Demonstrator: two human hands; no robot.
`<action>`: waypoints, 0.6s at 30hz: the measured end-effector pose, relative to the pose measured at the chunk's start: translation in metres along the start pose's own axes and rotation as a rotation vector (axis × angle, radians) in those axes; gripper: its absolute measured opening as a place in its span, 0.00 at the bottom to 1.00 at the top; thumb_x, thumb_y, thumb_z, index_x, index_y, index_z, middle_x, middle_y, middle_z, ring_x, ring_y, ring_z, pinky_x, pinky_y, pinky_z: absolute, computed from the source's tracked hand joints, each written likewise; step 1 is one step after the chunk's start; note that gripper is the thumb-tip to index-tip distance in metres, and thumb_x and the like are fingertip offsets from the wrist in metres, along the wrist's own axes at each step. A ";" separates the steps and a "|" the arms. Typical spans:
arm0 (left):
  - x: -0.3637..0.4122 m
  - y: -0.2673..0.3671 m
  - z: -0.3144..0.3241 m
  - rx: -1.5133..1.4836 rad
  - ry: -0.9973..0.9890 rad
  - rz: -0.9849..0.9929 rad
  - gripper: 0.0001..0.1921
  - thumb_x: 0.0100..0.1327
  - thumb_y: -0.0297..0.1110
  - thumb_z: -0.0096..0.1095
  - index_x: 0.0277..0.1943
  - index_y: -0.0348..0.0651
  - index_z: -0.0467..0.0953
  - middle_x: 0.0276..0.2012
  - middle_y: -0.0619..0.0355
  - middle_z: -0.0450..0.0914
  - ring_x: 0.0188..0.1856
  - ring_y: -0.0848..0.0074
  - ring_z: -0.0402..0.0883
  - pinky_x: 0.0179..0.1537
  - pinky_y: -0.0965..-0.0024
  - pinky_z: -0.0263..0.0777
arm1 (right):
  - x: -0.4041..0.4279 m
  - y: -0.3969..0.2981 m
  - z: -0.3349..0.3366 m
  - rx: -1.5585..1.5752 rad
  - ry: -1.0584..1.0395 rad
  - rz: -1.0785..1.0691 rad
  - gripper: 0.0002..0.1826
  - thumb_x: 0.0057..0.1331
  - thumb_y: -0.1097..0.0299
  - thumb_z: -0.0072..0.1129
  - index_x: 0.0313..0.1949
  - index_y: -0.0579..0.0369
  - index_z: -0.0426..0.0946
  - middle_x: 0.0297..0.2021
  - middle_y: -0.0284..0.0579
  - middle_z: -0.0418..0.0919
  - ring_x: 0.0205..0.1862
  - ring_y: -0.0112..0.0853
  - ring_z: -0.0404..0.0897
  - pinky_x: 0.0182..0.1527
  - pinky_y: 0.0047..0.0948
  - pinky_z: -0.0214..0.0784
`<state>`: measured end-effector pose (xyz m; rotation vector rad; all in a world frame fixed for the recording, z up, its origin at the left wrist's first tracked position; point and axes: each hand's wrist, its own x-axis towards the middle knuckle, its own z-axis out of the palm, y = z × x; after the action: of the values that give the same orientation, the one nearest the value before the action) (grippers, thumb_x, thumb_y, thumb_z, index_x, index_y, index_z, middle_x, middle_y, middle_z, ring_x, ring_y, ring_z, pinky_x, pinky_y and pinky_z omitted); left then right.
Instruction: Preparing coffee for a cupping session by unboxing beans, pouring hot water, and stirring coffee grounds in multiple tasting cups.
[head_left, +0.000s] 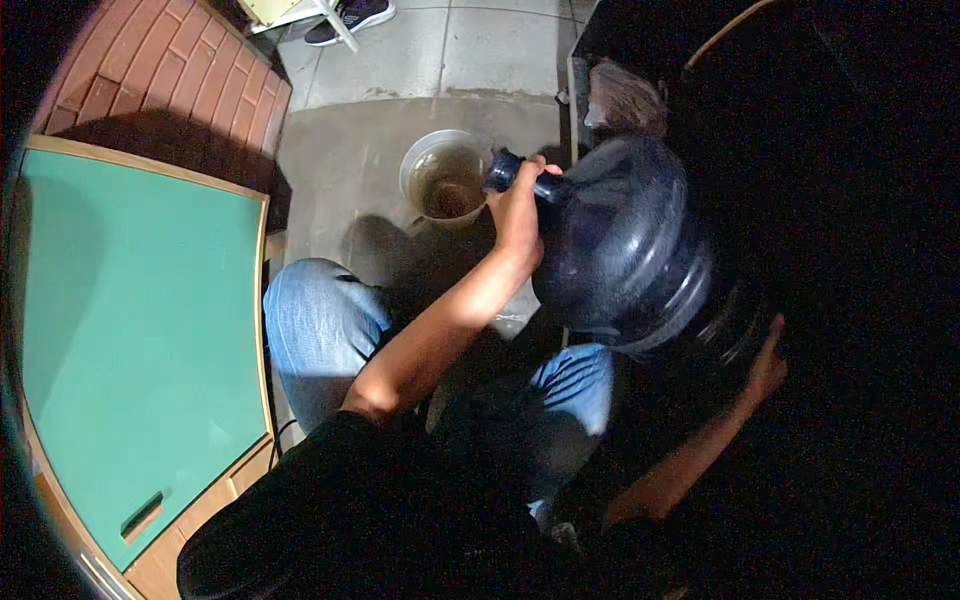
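Observation:
A large dark blue water jug (626, 247) lies tilted on its side, its neck pointing left. My left hand (517, 199) grips the jug's neck beside the mouth. My right hand (769, 367) is in deep shadow at the jug's far end; its fingers seem to reach along the base, but whether they touch it I cannot tell. Just left of the jug's mouth a white bucket (425, 142) stands on the floor with brownish, cloudy liquid in it. The jug's base fades into the dark.
A green board with a wooden frame (142, 300) is at the left, bearing an eraser (142, 517). Behind it rises a brick wall (172, 67). At the top are a person's shoe (352, 21) and a white chair leg (339, 26). A crumpled plastic bag (624, 97) lies beyond the jug.

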<state>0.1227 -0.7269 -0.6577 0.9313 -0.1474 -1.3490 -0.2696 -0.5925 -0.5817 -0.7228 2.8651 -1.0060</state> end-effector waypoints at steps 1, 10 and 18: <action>0.007 -0.004 -0.003 -0.011 -0.011 -0.006 0.12 0.61 0.40 0.63 0.34 0.39 0.78 0.30 0.56 0.82 0.31 0.69 0.82 0.36 0.64 0.78 | -0.004 -0.017 -0.010 0.001 0.016 -0.004 0.53 0.49 0.19 0.59 0.41 0.71 0.82 0.44 0.57 0.82 0.46 0.44 0.78 0.54 0.44 0.67; 0.011 -0.002 -0.004 -0.249 0.045 -0.189 0.11 0.60 0.35 0.65 0.41 0.41 0.74 0.32 0.54 0.81 0.31 0.69 0.81 0.31 0.62 0.80 | -0.001 -0.036 -0.020 -0.090 0.035 -0.100 0.51 0.47 0.19 0.59 0.24 0.71 0.80 0.30 0.54 0.81 0.34 0.40 0.74 0.45 0.44 0.67; 0.019 0.008 -0.022 -0.287 0.088 -0.211 0.09 0.57 0.32 0.67 0.36 0.40 0.75 0.29 0.55 0.81 0.26 0.71 0.80 0.28 0.66 0.78 | -0.026 -0.072 -0.022 -0.264 -0.078 -0.053 0.51 0.48 0.18 0.58 0.22 0.70 0.79 0.27 0.52 0.79 0.31 0.40 0.73 0.43 0.43 0.67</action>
<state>0.1466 -0.7333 -0.6744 0.7761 0.2134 -1.4736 -0.2200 -0.6182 -0.5246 -0.8360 2.9556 -0.5936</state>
